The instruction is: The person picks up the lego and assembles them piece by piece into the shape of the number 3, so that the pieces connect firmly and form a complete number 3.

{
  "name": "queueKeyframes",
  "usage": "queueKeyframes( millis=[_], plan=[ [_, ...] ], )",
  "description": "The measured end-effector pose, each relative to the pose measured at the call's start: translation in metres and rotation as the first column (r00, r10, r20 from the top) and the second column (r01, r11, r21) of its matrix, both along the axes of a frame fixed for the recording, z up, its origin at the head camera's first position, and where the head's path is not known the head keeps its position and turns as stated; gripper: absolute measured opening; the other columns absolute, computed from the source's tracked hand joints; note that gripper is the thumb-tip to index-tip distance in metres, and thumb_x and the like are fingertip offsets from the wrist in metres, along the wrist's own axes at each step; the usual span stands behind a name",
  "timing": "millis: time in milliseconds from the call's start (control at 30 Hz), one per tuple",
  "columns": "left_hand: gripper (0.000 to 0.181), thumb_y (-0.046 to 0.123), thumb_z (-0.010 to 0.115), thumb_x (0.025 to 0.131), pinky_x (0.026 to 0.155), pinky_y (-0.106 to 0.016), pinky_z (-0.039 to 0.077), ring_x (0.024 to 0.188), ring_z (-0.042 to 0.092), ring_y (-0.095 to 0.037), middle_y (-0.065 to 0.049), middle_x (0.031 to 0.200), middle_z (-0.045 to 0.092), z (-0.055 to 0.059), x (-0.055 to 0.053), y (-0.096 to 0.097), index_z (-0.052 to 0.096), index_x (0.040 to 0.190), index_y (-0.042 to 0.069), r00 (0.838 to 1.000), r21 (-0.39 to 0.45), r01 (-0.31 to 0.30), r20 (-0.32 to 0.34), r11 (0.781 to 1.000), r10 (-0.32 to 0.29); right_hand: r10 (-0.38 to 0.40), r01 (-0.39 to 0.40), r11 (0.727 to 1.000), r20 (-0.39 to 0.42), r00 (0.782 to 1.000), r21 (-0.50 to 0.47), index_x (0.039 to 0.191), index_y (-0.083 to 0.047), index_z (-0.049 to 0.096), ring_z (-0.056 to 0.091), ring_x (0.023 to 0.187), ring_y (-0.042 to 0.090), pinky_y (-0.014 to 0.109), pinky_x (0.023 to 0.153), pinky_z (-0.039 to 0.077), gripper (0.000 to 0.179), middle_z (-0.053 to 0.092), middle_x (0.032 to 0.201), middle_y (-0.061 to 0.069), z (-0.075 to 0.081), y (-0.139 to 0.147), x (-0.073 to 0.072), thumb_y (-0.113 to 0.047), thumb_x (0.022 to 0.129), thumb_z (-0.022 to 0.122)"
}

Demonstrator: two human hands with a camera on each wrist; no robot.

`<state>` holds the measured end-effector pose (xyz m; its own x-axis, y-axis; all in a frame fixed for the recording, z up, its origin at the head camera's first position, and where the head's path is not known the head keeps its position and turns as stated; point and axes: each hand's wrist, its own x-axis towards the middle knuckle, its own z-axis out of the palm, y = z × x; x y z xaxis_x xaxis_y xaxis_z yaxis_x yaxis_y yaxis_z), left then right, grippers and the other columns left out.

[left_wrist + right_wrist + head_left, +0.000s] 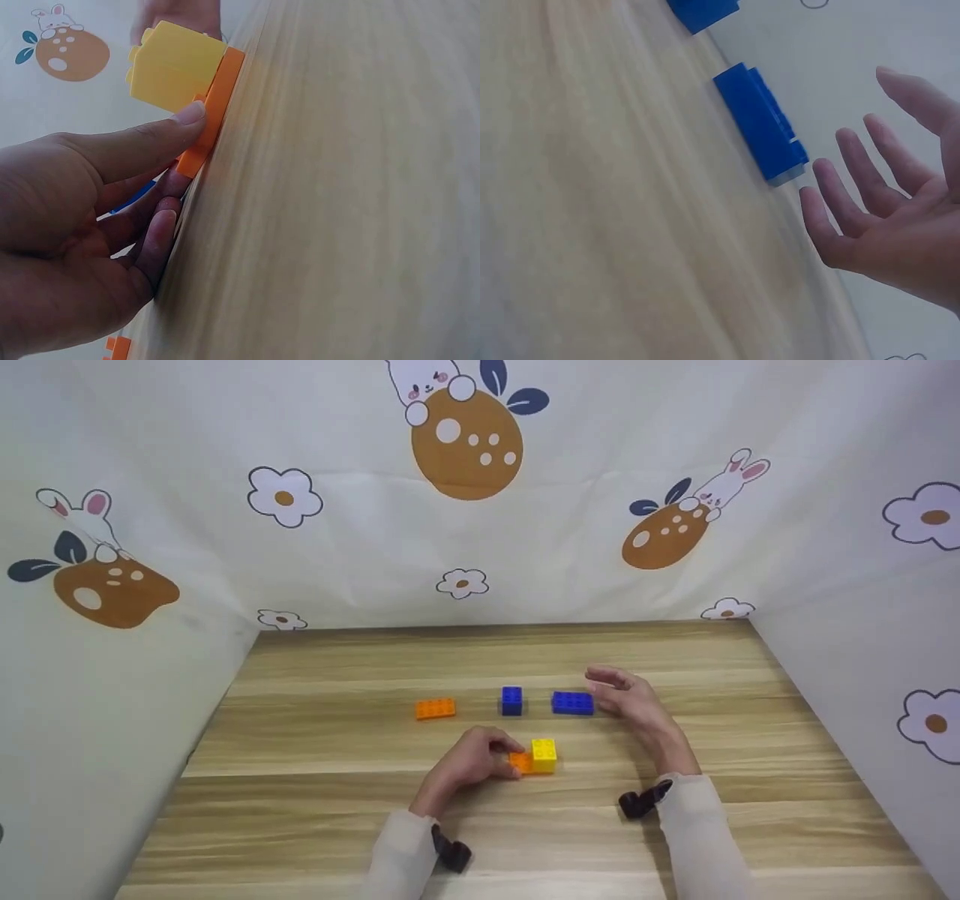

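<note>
Thumb and fingers of my left hand (474, 755) pinch the left end of a flat orange brick (520, 762) low over the table. A taller yellow block (544, 755) stands on that brick's right end. In the left wrist view the thumb presses the orange brick (214, 112) beside the yellow block (180, 67). My right hand (628, 699) is spread with nothing in it, just right of a flat blue brick (572, 703). In the right wrist view its fingers (855, 180) are apart and loosely bent near the blue brick (757, 124).
A tall blue block (511, 700) stands left of the flat blue brick. Farther left lies another flat orange brick (436, 709). The wooden table (315, 810) is bounded at the back and sides by a printed cloth (360, 547).
</note>
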<state>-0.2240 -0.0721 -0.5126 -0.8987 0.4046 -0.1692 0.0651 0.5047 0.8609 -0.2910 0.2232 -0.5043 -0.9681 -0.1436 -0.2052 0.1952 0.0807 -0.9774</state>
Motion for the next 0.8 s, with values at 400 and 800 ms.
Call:
queueKeyframes(
  millis=[400,800],
  plan=[
    [0.026,0.015,0.085,0.079,0.092,-0.037,0.053,0.092,0.060,-0.014,0.001,0.103,0.073,0.000,-0.001,0.000,0.077,0.104,0.018,1.000,-0.011,-0.007,0.026,1.000,0.007,0.043,-0.040,0.999,0.090,0.995,-0.034,0.148,0.002,0.043,0.057,0.124,0.011,0.024,0.107,0.047,0.065,0.042,0.155,0.022,-0.007,0.001,-0.001,-0.015,0.093,0.072],
    [0.028,0.012,0.086,0.078,0.088,-0.033,0.053,0.090,0.060,-0.012,0.000,0.101,0.074,-0.001,0.001,0.000,0.078,0.105,0.014,1.000,0.004,0.005,-0.020,1.000,-0.005,0.052,-0.064,0.971,0.060,0.997,0.229,0.142,0.000,0.052,0.050,0.135,0.033,0.031,0.107,0.045,0.063,0.050,0.149,0.022,-0.003,-0.010,-0.004,-0.001,0.084,0.076]
  ],
)
